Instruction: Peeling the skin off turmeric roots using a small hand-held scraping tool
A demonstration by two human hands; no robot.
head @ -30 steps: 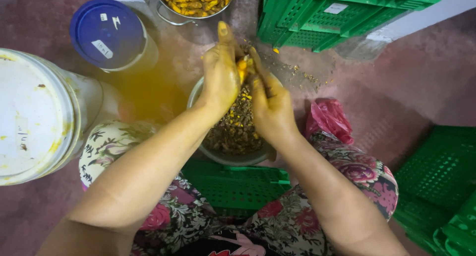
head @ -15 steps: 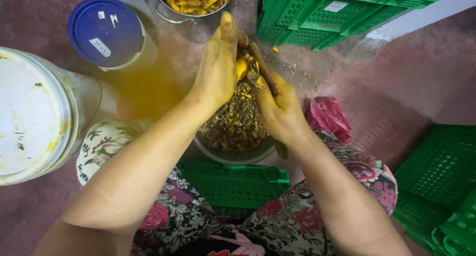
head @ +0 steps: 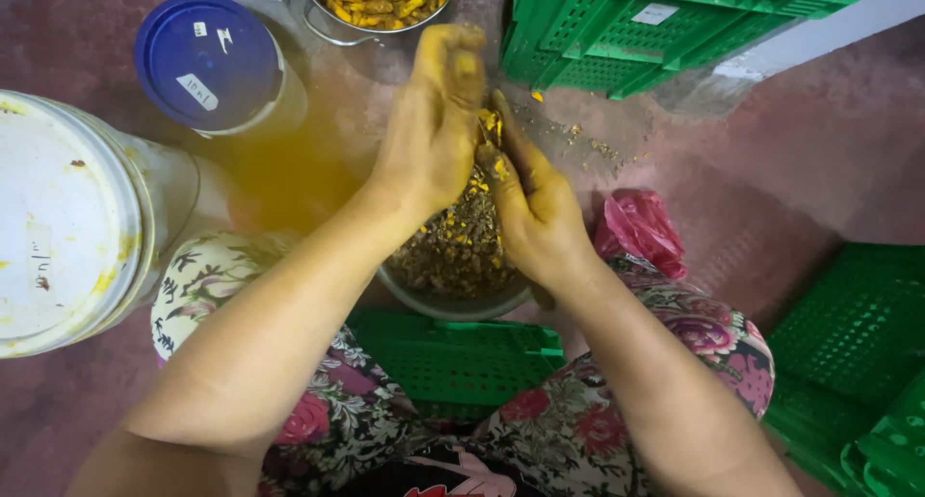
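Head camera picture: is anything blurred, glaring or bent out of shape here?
In the head view, the left hand is motion-blurred at its fingertips; the right hand and the bowl of peelings look sharper. Light is soft and even, without harsh glare. The white bucket lid bulges at the frame edge, suggesting wide-angle distortion.

Blue-lidded jar (head: 214,65): upper left of me, round, two small white labels on its lid.
Green crate (head: 665,25): top right, one pale rectangular label (head: 656,13).
White bucket (head: 67,222): far left, stained yellow.
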